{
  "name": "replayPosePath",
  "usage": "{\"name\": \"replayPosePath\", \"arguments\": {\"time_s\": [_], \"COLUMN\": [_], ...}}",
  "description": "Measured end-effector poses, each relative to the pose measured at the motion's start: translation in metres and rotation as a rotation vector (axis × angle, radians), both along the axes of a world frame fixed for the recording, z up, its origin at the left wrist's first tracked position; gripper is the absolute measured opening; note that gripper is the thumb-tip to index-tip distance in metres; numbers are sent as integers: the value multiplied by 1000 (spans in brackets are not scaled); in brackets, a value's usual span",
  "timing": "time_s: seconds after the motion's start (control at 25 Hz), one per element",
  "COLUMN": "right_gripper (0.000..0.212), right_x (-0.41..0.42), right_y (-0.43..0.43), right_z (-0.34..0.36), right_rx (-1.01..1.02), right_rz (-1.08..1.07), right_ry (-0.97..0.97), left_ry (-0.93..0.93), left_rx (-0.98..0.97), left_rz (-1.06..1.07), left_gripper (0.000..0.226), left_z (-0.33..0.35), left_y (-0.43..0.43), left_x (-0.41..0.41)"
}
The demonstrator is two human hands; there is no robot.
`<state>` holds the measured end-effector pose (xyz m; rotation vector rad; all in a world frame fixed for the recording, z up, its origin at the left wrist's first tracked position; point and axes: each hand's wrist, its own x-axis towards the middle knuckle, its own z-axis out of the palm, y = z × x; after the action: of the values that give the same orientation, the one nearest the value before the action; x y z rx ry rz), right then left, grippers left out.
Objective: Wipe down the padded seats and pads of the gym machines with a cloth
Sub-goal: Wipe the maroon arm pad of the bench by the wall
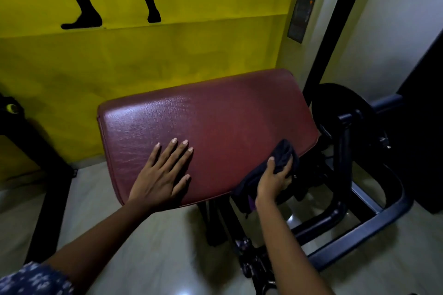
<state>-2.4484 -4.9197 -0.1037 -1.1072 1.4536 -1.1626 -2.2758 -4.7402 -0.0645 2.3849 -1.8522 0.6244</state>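
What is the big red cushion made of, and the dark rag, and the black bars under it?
The red pad looks like vinyl or faux leather: creased grain with a shiny glare, though real leather can't be ruled out. The dark cloth, gripped by the right hand, looks like soft woven fabric, matte and bunched in folds. The black frame looks like painted metal tubing, smooth with light glints.

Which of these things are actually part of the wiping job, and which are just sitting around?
Part of the job: wide maroon leather pad; dark crumpled cloth at its right edge; right hand gripping the cloth; left hand resting flat on the pad.
Just around: round black weight plate; black metal machine frame; grey wall switch panel; yellow wall with painted black legs.
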Motion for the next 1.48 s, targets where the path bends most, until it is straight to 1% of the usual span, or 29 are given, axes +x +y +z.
{"name": "replayPosePath", "arguments": {"time_s": [0.08, 0.16, 0.2, 0.24, 0.36, 0.4, 0.44, 0.48, 0.52, 0.56, 0.6, 0.68, 0.72, 0.76, 0.8, 0.84, 0.92, 0.96, 1.0, 1.04, 1.08, 1.12, 1.16, 1.2, 1.28, 1.32, 1.36, 1.4, 1.48], "right_gripper": [58, 58, 59, 62, 79, 74, 64, 55, 53, 54, 53, 50, 48, 48, 48, 48, 54, 58, 62, 62, 58, 54, 51, 51, 54, 56, 56, 56, 55], "right_x": [2, 19, 33, 46, 69, 68, 63, 51, 36, 17, -2, -35, -45, -51, -54, -53, -48, -45, -43, -43, -42, -40, -37, -30, -8, 4, 16, 25, 33], "right_y": [-4, 10, 30, 57, 125, 143, 157, 167, 170, 169, 166, 153, 147, 144, 143, 142, 140, 136, 130, 120, 107, 92, 75, 54, 10, -11, -29, -42, -55], "right_z": [7, 5, 2, 4, 1, -2, -4, -3, -3, -5, -6, -7, -6, -2, 4, 9, 19, 24, 31, 39, 49, 55, 62, 66, 62, 56, 50, 46, 36], "right_rx": [9, 33, 42, 31, 26, 16, -12, -48, -85, -124, -144, -216, -244, -239, -193, -135, -26, 29, 55, 30, -63, -218, -438, -714, -1277, -1470, -1597, -1683, -1790], "right_rz": [-71, -146, -160, -132, 24, 90, 177, 264, 361, 477, 601, 857, 983, 1110, 1228, 1327, 1503, 1584, 1664, 1739, 1799, 1824, 1812, 1761, 1566, 1476, 1419, 1384, 1323], "right_ry": [-30, -12, -37, -42, 50, 97, 119, 115, 131, 159, 184, 246, 274, 286, 284, 291, 329, 359, 404, 466, 546, 645, 758, 868, 983, 1016, 1041, 1040, 977], "left_ry": [-79, -78, -42, -21, -53, -60, -29, 39, 158, 333, 567, 1175, 1507, 1813, 2086, 2322, 2622, 2689, 2677, 2674, 2679, 2688, 2713, 2694, 2669, 2638, 2593, 2551, 2447], "left_rx": [-51, -89, -100, -90, -73, -67, -76, -107, -155, -225, -327, -611, -758, -860, -891, -878, -895, -933, -1001, -1118, -1270, -1389, -1487, -1567, -1707, -1738, -1731, -1754, -1818], "left_rz": [-14, -18, -24, -24, -44, -45, -53, -76, -98, -86, -52, 115, 259, 376, 442, 449, 434, 466, 491, 475, 447, 415, 371, 387, 395, 383, 387, 409, 529], "left_gripper": [61, 60, 59, 58, 55, 54, 53, 51, 50, 49, 46, 36, 32, 28, 24, 26, 43, 53, 59, 61, 61, 62, 64, 68, 77, 80, 82, 81, 71], "left_z": [-4, -6, -7, -6, -9, -6, -3, -5, -8, -15, -22, -29, -25, -20, -15, -11, -4, -5, -8, -11, -12, -14, -18, -23, -25, -23, -21, -15, -18], "left_y": [-3, -6, -6, -5, -4, -3, 0, 5, 14, 28, 45, 70, 78, 82, 81, 76, 61, 52, 43, 34, 26, 17, 6, -7, -36, -53, -71, -86, -113], "left_x": [1, 0, 1, 1, 5, 6, 5, 3, -4, -17, -38, -93, -121, -144, -162, -176, -190, -193, -196, -197, -197, -195, -195, -194, -191, -189, -188, -187, -183]}}
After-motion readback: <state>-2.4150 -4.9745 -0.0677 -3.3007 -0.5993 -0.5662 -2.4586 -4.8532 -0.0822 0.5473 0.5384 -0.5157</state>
